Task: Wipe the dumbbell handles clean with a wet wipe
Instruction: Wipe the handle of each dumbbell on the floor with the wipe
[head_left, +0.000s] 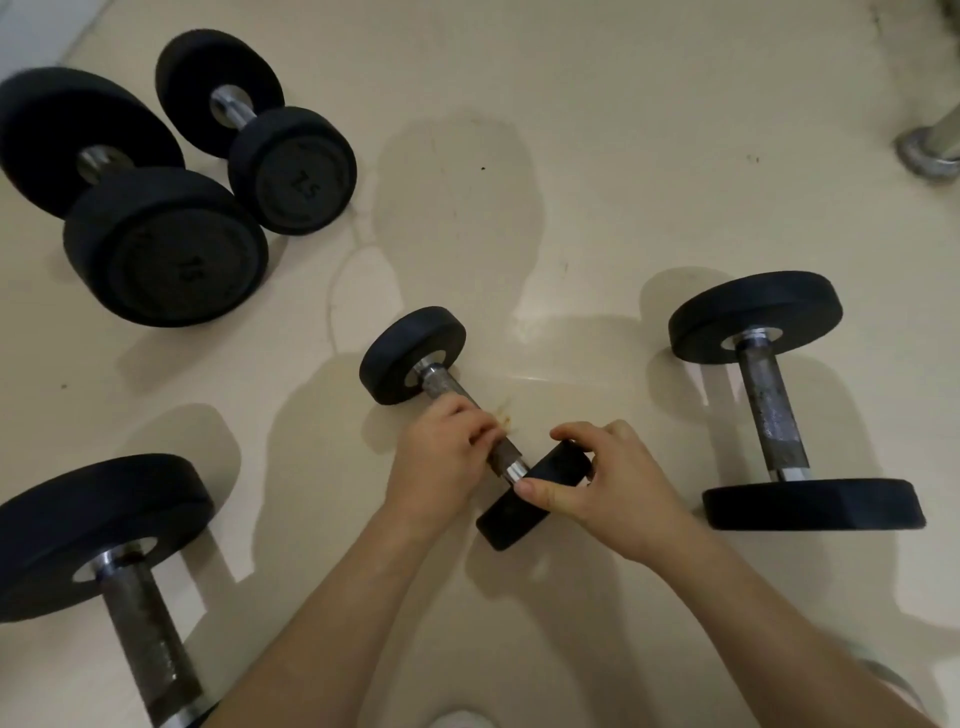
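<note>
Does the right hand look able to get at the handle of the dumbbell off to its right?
Probably yes: only bare floor lies between the right hand and that handle, though it now grips the small dumbbell's plate.

We count five dumbbells on the floor (571, 130). One is the big dumbbell (130, 197) at the top left. One is the small dumbbell marked 2.5 (291, 171) beside it. One is the small dumbbell in the middle (410, 356). One is the dumbbell on the right (774, 400). One is the dumbbell at the bottom left (140, 623). Each has one metal bar, so we count five bars. We see nine black round ends; the tenth is cut off at the bottom edge. We count two hands, the left hand (441, 452) and the right hand (608, 478). We see one wipe (506, 415), only a small bit of it. We count one shiny metal foot (930, 156) at the top right.
</note>
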